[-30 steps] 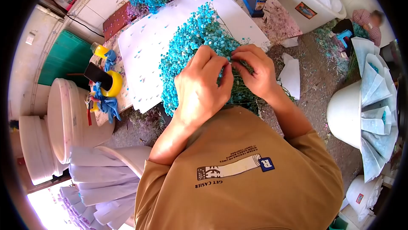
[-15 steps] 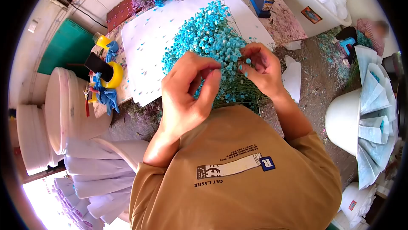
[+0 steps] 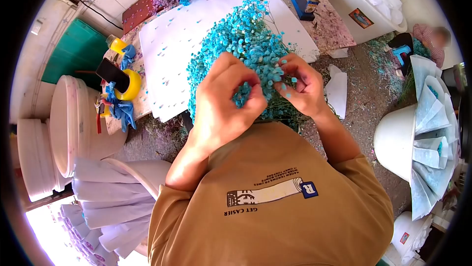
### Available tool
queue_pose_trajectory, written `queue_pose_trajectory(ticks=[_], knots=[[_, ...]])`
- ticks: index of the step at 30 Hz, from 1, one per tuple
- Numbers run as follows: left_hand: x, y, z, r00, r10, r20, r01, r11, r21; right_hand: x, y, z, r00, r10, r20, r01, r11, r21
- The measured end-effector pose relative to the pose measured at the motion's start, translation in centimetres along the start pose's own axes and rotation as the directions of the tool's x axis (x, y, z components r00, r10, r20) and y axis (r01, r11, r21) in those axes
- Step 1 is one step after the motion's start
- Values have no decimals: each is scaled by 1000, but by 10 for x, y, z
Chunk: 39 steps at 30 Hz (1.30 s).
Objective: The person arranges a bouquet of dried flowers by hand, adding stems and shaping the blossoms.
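A large bunch of turquoise-dyed baby's breath (image 3: 236, 32) rises in front of my chest, its green stems (image 3: 290, 109) running down toward my right side. My left hand (image 3: 228, 99) is at the near left of the blossoms, thumb and forefinger curled into a pinch. Whatever lies between those fingertips is too small to make out. On the right side of the bunch, my right hand (image 3: 304, 86) has its thumb and bent fingers closed around small blossoms. Loose turquoise florets show at its fingertips. Under the bunch lie white paper sheets (image 3: 172, 59) dotted with fallen petals.
A blue tape dispenser (image 3: 299, 0) stands at the table's back right. A phone (image 3: 114, 75) leans on a yellow holder (image 3: 132, 85) at left. White tubs (image 3: 393, 138) with paper-wrapped bunches flank me. Another person (image 3: 430, 42) sits at far right.
My left hand has shifted slightly right and inward, closer to my right hand. The right hand stays nearly in place at the blossoms, its fingers curled a little more.
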State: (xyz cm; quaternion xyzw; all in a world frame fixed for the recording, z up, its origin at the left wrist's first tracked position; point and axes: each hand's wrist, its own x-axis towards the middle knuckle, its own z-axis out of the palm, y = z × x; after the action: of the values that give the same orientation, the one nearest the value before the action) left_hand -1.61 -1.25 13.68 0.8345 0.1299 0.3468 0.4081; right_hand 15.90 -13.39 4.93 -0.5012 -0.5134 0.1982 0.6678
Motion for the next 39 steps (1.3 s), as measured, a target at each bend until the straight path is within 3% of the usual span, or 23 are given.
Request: queue_pose_trajectory(ticks=[2,4,6,8,9,13,16,18,19,20,24,25,29,31,32,34,36,38,39], knots=[[-2,-12,-4,998,36,-58,-51,962,-267,-1,-2,1,1000,11,-5,-10,1000,24],[5,-19,-16,988,151,30,-140,961,-237,-1,-3,4,999,26,-35,-22,995,101],[10,-11,-15,996,92,21,-87,983,-164,-3,0,3,1000,2,-11,-1,998,57],[15,2,-7,1000,15,6,-16,992,129,-1,1,2,1000,-20,11,20,1000,10],[16,-2,-3,999,52,1,-51,980,193,0,1,1,997,-70,33,72,996,-47],[16,-15,4,998,55,39,-64,962,266,0,0,1,989,-133,63,140,983,-120],[15,-19,1,988,142,-57,-133,981,138,-3,-2,2,998,-53,16,53,998,-23],[7,-19,-6,993,16,-120,-49,960,-276,-5,-3,0,1000,6,-11,-5,998,63],[-1,-11,-12,994,-102,-31,74,871,-486,-5,-3,-1,997,61,-37,-55,988,148],[-4,-9,-17,996,-87,17,79,787,-612,-5,-2,-5,998,63,-28,-58,988,146],[-30,-10,-15,984,-51,170,169,551,-817,0,5,-10,966,182,-183,-124,950,288],[-36,-9,-15,961,-55,273,264,491,-830,3,2,-10,956,200,-216,-116,931,345],[-40,-8,-1,932,-56,359,332,532,-779,1,5,-16,940,250,-233,-138,901,412],[-38,-6,4,929,-239,282,356,787,-504,3,1,-14,937,268,-224,-145,882,448],[-34,-4,7,932,-239,274,351,786,-509,3,-2,-11,933,291,-210,-165,867,470],[-22,4,13,998,-51,19,54,985,-161,2,-1,-9,933,255,-252,-153,919,364],[-16,1,19,1000,-24,-9,23,993,-117,1,0,-10,936,263,-233,-172,922,346],[-15,-10,28,990,135,-42,-133,990,51,0,3,-11,938,257,-234,-167,923,345],[-14,-8,28,996,89,-30,-88,996,32,1,-1,-7,938,251,-240,-157,923,352]])
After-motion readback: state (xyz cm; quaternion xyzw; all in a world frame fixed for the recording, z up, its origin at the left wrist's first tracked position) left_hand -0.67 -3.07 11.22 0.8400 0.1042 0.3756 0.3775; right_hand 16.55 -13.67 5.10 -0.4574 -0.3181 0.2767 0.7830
